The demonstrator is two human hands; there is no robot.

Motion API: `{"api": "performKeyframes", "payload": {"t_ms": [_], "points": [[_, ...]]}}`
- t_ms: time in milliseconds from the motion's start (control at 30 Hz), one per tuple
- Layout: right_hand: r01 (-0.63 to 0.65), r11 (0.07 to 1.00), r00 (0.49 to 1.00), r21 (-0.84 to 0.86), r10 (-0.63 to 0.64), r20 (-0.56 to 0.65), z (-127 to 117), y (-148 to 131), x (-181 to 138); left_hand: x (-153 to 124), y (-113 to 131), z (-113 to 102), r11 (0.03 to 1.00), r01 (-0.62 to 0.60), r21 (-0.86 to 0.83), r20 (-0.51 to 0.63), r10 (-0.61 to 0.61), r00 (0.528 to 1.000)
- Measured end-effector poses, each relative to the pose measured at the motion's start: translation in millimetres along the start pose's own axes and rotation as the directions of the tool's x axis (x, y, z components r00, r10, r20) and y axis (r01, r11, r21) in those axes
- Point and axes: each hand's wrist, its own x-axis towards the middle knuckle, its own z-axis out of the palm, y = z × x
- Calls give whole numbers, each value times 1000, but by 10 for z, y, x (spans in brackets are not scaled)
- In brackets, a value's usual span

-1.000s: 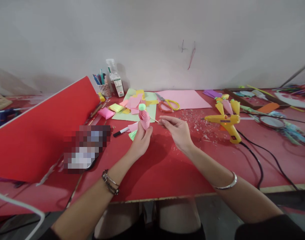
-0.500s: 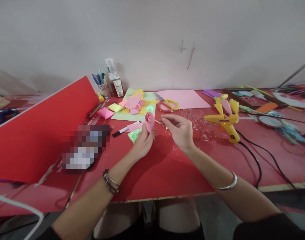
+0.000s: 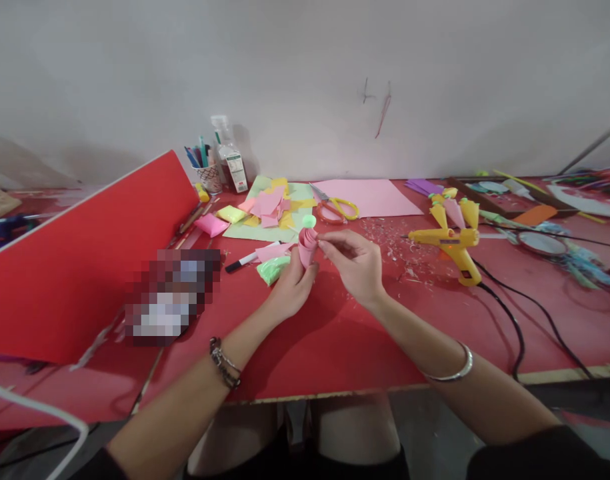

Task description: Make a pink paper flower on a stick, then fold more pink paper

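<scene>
My left hand (image 3: 292,287) is closed around a small rolled pink paper cone (image 3: 307,245) with a green ball (image 3: 309,221) at its top, held just above the red table (image 3: 335,333). My right hand (image 3: 355,261) pinches the cone's right edge with thumb and fingertips; a thin stick seems to run between the fingers, too small to be sure. Both hands meet at the cone over the middle of the table. A bracelet sits on each wrist.
A yellow glue gun (image 3: 452,245) stands to the right, its black cable (image 3: 519,327) trailing to the front edge. Yellow-handled scissors (image 3: 337,208), pink paper (image 3: 369,197), paper scraps (image 3: 269,203), a marker (image 3: 242,261), a pen cup (image 3: 207,175) and a bottle (image 3: 232,160) lie behind. A red board (image 3: 79,260) leans at left.
My left hand has carried the pink cone to the right and tilted it. My right hand has closed in until its fingers pinch the cone's edge.
</scene>
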Motion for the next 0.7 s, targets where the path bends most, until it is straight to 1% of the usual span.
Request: {"api": "performKeyframes", "payload": {"t_ms": [133, 400, 700], "points": [[-26, 1000, 1000, -17, 26, 8, 20, 7, -12, -1, 17, 3, 1000, 3, -5, -3, -3, 1000], [-23, 1000, 1000, -13, 23, -8, 24, 9, -1, -4, 3, 3, 1000, -8, 15, -2, 8, 1000], [-19, 1000, 1000, -7, 19, 19, 25, -3, -3, -2, 7, 0, 999, -33, 5, 0, 33, 999]]}}
